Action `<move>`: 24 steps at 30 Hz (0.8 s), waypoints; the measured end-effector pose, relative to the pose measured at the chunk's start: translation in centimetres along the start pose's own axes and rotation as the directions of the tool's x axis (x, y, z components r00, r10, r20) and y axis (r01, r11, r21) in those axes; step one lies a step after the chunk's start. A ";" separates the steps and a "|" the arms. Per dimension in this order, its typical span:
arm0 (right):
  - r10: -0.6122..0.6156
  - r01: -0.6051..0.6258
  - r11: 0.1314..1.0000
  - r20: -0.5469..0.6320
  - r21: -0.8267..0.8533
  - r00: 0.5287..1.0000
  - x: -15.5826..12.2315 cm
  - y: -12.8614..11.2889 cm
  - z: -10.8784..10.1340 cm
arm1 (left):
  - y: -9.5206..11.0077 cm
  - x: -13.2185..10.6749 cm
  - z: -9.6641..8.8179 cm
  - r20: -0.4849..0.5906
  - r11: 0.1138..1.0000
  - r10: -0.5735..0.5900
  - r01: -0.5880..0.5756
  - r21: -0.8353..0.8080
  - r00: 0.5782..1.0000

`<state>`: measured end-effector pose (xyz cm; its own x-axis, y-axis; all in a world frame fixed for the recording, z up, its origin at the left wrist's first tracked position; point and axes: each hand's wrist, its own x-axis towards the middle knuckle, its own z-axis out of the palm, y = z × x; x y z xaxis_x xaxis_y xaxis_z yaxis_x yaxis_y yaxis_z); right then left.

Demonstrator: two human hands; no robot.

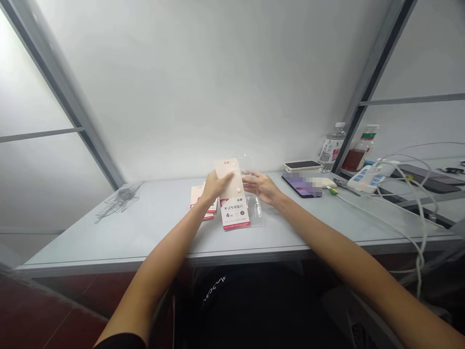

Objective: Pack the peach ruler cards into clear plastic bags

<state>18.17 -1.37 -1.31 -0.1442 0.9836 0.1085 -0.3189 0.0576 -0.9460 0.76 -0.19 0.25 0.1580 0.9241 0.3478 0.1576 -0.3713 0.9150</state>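
Observation:
My left hand [217, 185] is closed around a pale pink ruler-set package [230, 167], its thumb across the front. The package has a round snap button, and a white lower panel with black Chinese print and a red bottom strip. Against its right side is a clear plastic pouch [257, 218], held upright just above the desk. My right hand [263, 188] grips this pouch near its middle, fingers partly seen through the film. Behind my left wrist, similar pink-and-white packages [196, 194] lie overlapping on the desk, partly hidden by my forearm.
On the grey desk [145, 232], a crumpled clear wrapper or dark scribble [121, 198] shows at left. At right are a phone [303, 166], a purple-screened phone [300, 185], a water bottle [332, 148], a bottle of dark liquid [359, 150] and a power strip [370, 175] with tangled white cables.

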 end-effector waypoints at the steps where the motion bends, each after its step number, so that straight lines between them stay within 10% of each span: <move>1: 0.028 -0.027 0.999 0.023 -0.038 0.999 -0.1 0.1 0.1 | 0.0 0.1 0.0 -0.052 1.000 0.021 -0.021 0.003 0.998; 10: -0.010 0.013 0.999 0.085 -0.035 0.996 -0.2 -0.1 0.1 | 0.8 0.0 0.4 0.022 0.955 -0.034 0.039 -0.295 0.999; 16: -0.045 0.044 0.999 0.061 0.017 0.997 -0.5 -1.2 -0.1 | 1.7 -0.6 -0.1 0.388 0.919 -0.006 0.157 -0.361 0.922; 24: -0.020 0.017 0.999 0.079 0.029 0.997 -0.7 -1.0 -0.1 | 1.0 -0.2 -0.5 0.389 0.943 0.008 0.123 -0.310 0.921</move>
<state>18.65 -2.12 -0.47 -0.2116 0.9656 0.1509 -0.3488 0.0696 -0.9346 0.45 -0.69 1.21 0.5264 0.8131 0.2483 -0.1343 -0.2089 0.9687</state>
